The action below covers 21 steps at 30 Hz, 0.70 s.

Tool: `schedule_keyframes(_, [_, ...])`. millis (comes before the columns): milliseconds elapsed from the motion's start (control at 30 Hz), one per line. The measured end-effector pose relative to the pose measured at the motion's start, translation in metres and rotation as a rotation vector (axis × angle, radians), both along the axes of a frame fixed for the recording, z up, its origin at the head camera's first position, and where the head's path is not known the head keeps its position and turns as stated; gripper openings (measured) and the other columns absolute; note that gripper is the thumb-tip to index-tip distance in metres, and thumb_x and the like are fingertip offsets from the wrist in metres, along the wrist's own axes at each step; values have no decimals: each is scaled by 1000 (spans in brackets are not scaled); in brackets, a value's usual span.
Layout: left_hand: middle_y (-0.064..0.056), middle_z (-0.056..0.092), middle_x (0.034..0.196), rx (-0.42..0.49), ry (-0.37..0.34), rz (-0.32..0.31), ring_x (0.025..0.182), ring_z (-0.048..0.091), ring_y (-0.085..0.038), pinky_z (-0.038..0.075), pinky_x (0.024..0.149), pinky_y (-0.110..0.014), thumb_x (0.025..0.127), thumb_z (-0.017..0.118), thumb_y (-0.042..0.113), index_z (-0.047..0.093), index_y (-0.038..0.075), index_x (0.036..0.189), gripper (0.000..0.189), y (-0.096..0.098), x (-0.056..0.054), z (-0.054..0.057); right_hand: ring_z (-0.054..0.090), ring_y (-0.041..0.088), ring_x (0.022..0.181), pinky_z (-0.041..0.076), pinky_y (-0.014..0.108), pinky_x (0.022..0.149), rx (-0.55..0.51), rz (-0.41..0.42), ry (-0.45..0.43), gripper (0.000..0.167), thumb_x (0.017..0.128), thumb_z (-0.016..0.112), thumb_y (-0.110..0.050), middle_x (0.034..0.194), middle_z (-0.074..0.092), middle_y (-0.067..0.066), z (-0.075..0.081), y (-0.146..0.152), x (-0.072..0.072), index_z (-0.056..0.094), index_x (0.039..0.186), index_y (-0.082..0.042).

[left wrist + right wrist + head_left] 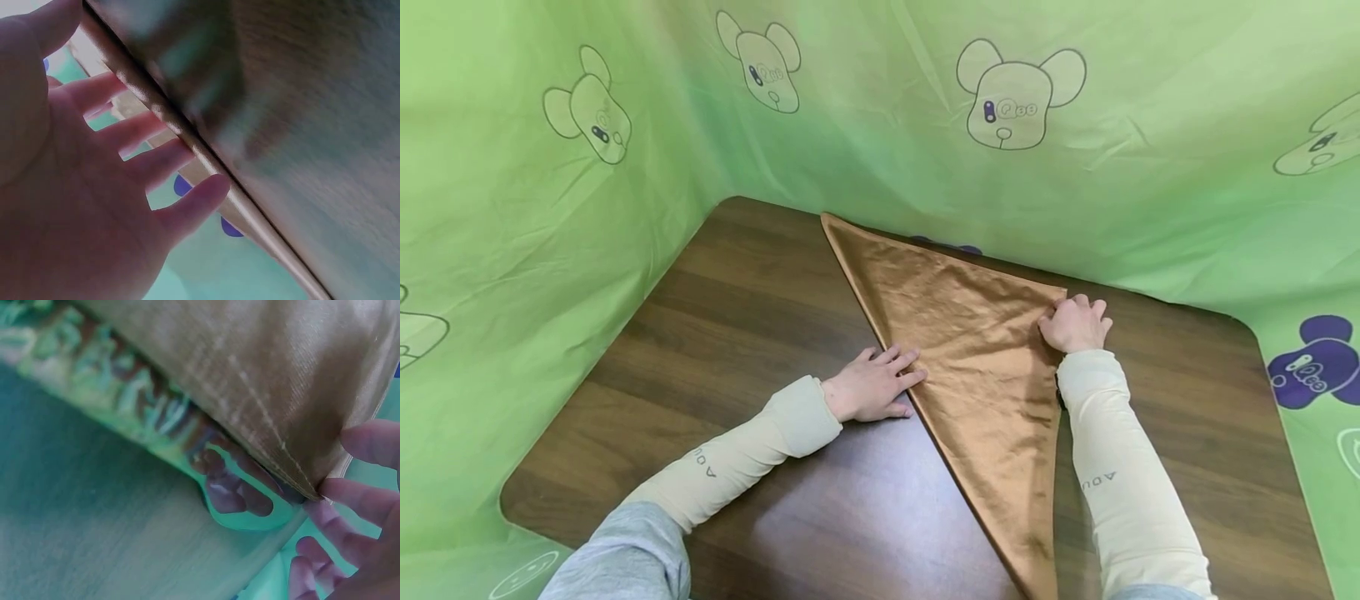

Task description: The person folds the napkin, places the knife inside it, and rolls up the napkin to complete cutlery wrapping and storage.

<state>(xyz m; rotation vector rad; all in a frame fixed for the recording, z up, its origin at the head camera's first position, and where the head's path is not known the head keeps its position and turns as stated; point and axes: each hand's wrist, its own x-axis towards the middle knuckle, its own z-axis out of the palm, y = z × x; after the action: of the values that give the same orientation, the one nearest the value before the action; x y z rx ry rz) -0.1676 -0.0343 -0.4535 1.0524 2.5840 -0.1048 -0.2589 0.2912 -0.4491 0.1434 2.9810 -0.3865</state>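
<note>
A copper-brown satin cloth lies on the wooden table, folded into a long triangle with shallow wrinkles. Its long folded edge runs beneath the spread fingers of my left hand, which rests on the fold palm down. In the left wrist view, those straight fingertips touch the rounded cloth edge. At the far right corner of the cloth is my right hand. The right wrist view shows its thumb and fingers pinching the layered, stitched corner of the cloth.
The dark wood table has rounded corners. Green fabric printed with bear heads hangs behind and around it. In the right wrist view, a green-rimmed strip with a slotted end lies along the cloth edge; what it is, I cannot tell.
</note>
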Motion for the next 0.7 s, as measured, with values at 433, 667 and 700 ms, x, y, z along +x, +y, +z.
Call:
schedule_keyframes(433, [-2,16,163,25,-38,-5,150,17,-25,27,114,-53,96,45,56,28,29,153,65,0,0,1,22,56,120,26,66,88,-51,-36,-15,50,93,43,-25,134,27,37,-4,3,8,48,132,6])
schedule_keyframes(667, [-8,26,159,112,-27,-23,147,26,-27,31,112,-50,97,48,52,37,23,149,61,-4,-10,4,22,54,124,24,65,94,-124,-20,45,53,94,48,-26,138,28,37,8,0,18,44,135,6])
schedule_keyframes(700, [-10,29,158,134,-11,-17,146,28,-29,32,112,-50,97,49,51,40,21,147,60,-7,-14,4,23,54,124,24,65,94,-131,-4,51,55,95,48,-26,138,28,38,12,-3,21,42,137,8])
